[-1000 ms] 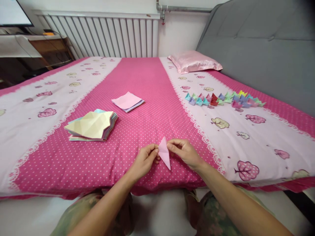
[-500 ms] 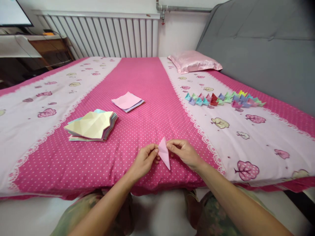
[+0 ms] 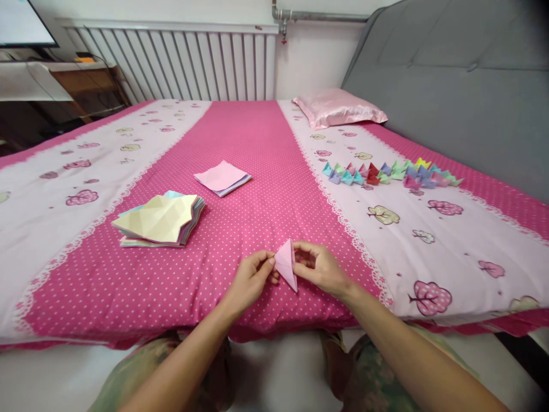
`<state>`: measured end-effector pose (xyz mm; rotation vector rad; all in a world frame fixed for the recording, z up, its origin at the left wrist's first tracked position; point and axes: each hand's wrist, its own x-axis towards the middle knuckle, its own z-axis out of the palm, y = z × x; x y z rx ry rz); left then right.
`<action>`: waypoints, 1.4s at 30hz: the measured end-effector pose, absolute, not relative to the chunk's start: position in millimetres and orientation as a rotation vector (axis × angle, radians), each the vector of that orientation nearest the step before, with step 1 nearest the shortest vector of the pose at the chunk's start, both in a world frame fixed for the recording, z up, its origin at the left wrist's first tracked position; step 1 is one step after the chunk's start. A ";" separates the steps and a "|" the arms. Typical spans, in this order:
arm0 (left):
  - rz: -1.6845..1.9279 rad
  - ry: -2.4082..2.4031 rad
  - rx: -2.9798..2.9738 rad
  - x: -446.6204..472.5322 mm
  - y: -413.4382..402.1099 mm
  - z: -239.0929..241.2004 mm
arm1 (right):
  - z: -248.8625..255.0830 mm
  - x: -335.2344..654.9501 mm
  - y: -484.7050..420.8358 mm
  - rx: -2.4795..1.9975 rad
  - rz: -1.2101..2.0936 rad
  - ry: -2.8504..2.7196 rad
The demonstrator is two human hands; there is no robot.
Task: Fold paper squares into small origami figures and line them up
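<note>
A small pink folded paper (image 3: 286, 263), pointed at top and bottom, is held upright just above the near edge of the bed. My left hand (image 3: 252, 277) pinches its left corner. My right hand (image 3: 322, 267) grips its right side, fingers curled round behind the fold. To the left lies a stack of creased coloured sheets (image 3: 160, 219) with a pale yellow one on top. Further back rests a smaller pile of pink and lilac paper (image 3: 222, 176).
A row of several small folded paper shapes (image 3: 388, 172) in many colours lies on the right strip of the bed sheet (image 3: 240, 143). A pink pillow (image 3: 338, 107) sits by the grey headboard (image 3: 454, 86). A radiator (image 3: 180, 60) runs along the far wall.
My right fingers have curled further round the pink paper, bending its right side in. The left hand has stayed pinched on it.
</note>
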<state>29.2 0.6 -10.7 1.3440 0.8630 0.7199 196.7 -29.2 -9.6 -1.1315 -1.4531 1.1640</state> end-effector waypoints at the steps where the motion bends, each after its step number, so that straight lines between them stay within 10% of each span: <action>1: 0.713 0.852 1.343 29.6 -0.2 -9.1 | -10.1 196.0 -29.2 -1.132 1.163 -1.470; 42: 0.697 0.851 1.020 43.8 -17.9 -12.3 | -11.6 175.8 -39.4 -1.174 0.538 -1.547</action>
